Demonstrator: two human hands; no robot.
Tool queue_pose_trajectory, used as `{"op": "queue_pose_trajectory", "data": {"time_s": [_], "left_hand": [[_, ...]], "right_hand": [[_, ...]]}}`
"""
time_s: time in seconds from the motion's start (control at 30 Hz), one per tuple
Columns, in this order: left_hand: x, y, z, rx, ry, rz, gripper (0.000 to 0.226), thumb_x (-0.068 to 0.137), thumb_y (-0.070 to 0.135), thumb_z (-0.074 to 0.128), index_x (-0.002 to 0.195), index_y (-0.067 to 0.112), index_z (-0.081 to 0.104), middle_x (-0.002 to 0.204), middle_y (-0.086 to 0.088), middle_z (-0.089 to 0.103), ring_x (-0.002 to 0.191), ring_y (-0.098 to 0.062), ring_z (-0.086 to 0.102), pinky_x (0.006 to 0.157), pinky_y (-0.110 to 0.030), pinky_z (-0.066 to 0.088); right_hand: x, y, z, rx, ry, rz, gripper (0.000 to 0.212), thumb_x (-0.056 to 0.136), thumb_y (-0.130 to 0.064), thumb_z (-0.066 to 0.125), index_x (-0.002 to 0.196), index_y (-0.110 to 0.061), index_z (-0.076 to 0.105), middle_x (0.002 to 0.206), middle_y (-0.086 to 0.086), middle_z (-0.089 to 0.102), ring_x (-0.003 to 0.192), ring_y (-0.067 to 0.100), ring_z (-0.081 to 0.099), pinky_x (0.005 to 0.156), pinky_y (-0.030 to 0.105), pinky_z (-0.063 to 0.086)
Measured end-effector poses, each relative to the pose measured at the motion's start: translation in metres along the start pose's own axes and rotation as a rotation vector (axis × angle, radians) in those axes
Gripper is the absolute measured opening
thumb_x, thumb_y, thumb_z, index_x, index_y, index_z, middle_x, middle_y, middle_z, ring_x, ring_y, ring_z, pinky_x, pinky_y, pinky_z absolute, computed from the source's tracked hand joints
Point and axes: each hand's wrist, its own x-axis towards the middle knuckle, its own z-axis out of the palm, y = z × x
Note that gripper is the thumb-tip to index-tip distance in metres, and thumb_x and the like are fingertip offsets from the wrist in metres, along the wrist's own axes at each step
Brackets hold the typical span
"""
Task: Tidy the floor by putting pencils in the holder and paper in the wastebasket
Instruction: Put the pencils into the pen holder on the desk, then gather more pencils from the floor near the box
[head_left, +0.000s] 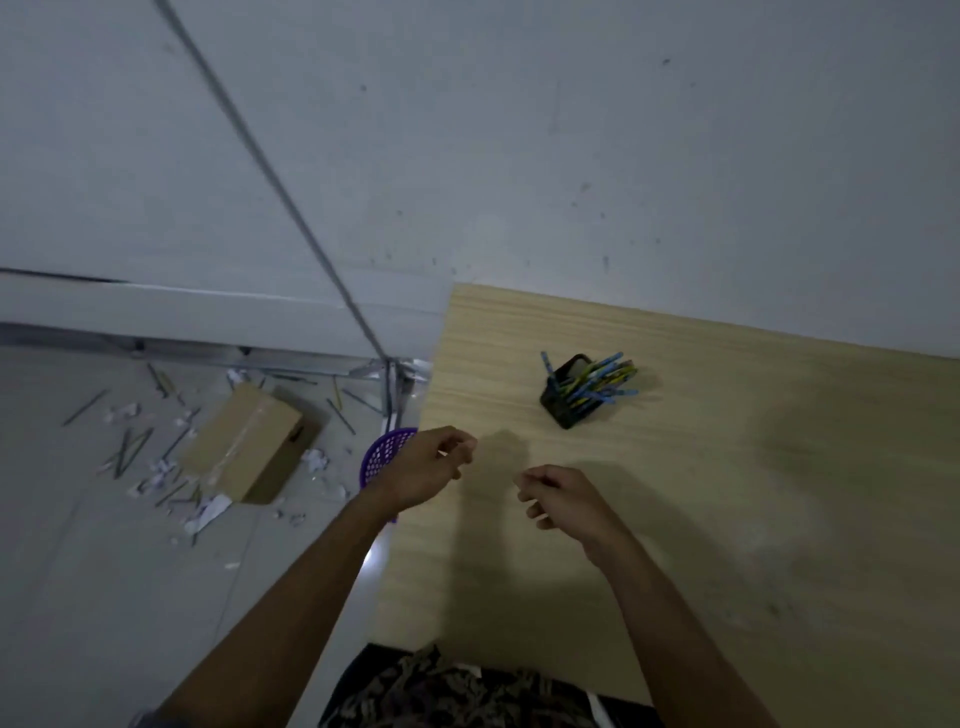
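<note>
A black holder (566, 400) stands on the wooden table (675, 519), filled with several blue and yellow pencils (602, 382) that lean to the right. A purple mesh wastebasket (382, 457) sits on the floor at the table's left edge, partly hidden by my left hand (428, 465). That hand hovers over the table's left edge with fingers loosely curled and nothing in it. My right hand (558, 496) hangs above the table, fingers also loosely curled and holding nothing. Several pencils (130, 447) and scraps of paper (208, 512) lie scattered on the floor at the left.
A brown cardboard box (244, 441) lies on the floor among the litter. A metal table leg (389, 389) stands by the wall corner. White wall panels rise behind, with a grey strip running diagonally across them. My patterned clothing shows at the bottom edge.
</note>
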Motion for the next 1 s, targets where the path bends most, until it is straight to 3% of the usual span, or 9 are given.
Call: {"op": "queue_pose_trajectory", "data": {"time_s": [0.2,0.33,0.5,0.63,0.73,0.87,1.0], "left_hand": [[-0.078,-0.078,-0.056,-0.083,0.077,-0.134,0.030,0.106,0.028,0.050,0.107,0.006,0.070,0.100,-0.009,0.074,0.089,-0.022,0.068,0.075,-0.030,0.051],[-0.119,-0.140,-0.098,-0.140,0.072,-0.198,0.030,0.107,0.030,0.047,0.114,0.009,0.068,0.104,-0.005,0.073,0.085,-0.017,0.066,0.071,-0.028,0.052],[-0.161,-0.216,-0.156,-0.163,0.021,-0.284,0.031,0.108,0.030,0.045,0.122,0.012,0.066,0.113,-0.007,0.071,0.085,-0.017,0.065,0.070,-0.026,0.052],[-0.186,-0.267,-0.201,-0.175,0.035,-0.312,0.030,0.108,0.030,0.045,0.119,0.013,0.067,0.111,-0.007,0.071,0.083,-0.017,0.064,0.068,-0.025,0.051],[-0.186,-0.298,-0.235,-0.212,0.061,-0.331,0.028,0.107,0.029,0.048,0.117,0.013,0.068,0.109,-0.006,0.072,0.080,-0.016,0.065,0.068,-0.025,0.051],[-0.157,-0.323,-0.273,-0.247,0.074,-0.346,0.027,0.107,0.027,0.049,0.115,0.011,0.069,0.104,-0.004,0.073,0.074,-0.014,0.063,0.062,-0.022,0.049],[-0.096,-0.346,-0.310,-0.234,0.076,-0.350,0.026,0.107,0.026,0.048,0.114,0.012,0.068,0.106,-0.007,0.073,0.074,-0.015,0.063,0.062,-0.022,0.048]], "right_hand": [[-0.011,0.000,0.099,-0.178,-0.097,-0.047,0.011,0.096,-0.034,0.063,0.097,-0.025,0.070,0.088,-0.003,0.076,0.066,0.009,0.065,0.060,0.025,0.052],[-0.014,0.011,0.178,-0.264,-0.094,-0.090,0.013,0.096,-0.035,0.063,0.093,-0.025,0.070,0.082,-0.005,0.074,0.062,0.007,0.063,0.060,0.025,0.051],[-0.017,0.027,0.283,-0.286,0.021,-0.202,0.009,0.096,-0.029,0.065,0.096,-0.022,0.071,0.094,0.001,0.075,0.082,0.017,0.069,0.079,0.036,0.056],[-0.021,0.033,0.353,-0.257,0.095,-0.257,0.006,0.097,-0.024,0.065,0.101,-0.022,0.070,0.096,0.000,0.074,0.079,0.011,0.067,0.073,0.026,0.052],[-0.012,0.028,0.394,-0.240,0.059,-0.227,0.006,0.097,-0.020,0.065,0.099,-0.024,0.068,0.095,0.002,0.073,0.077,0.015,0.065,0.078,0.035,0.055],[0.014,0.015,0.424,-0.261,0.005,-0.160,0.013,0.096,-0.021,0.065,0.088,-0.032,0.066,0.092,-0.006,0.072,0.078,0.015,0.066,0.074,0.027,0.051],[0.075,-0.004,0.446,-0.299,-0.036,-0.095,0.007,0.095,-0.029,0.064,0.091,-0.034,0.065,0.092,-0.009,0.072,0.082,0.013,0.068,0.069,0.024,0.049]]}}
